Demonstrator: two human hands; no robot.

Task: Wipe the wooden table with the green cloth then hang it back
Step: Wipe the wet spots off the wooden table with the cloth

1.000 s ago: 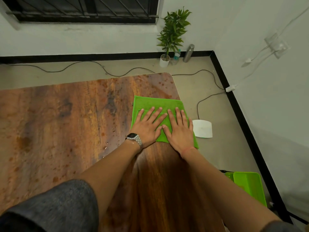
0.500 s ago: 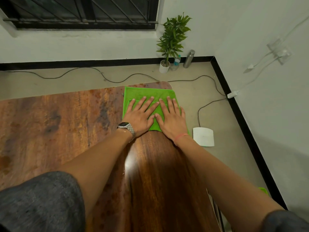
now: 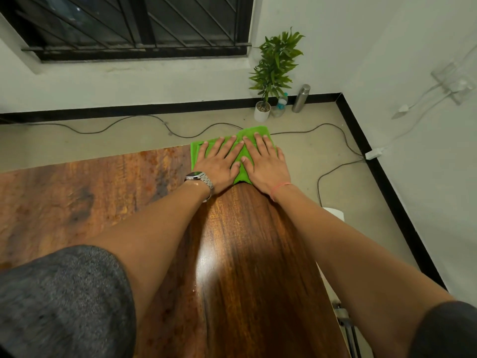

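Green cloth (image 3: 198, 149) sits at the far right corner of the wooden table (image 3: 108, 192), its far edge hanging a bit over the table's end. Both hands are flat on it, side by side: left hand (image 3: 219, 164) with fingers spread and pressing down, right hand (image 3: 265, 165) the same, thumbs nearly touching. Nothing's being gripped, just palms down. There's a metal watch (image 3: 200, 178) on the left wrist. Past the table, a potted plant (image 3: 273, 73) and a steel bottle (image 3: 300, 98) stand by the far wall.
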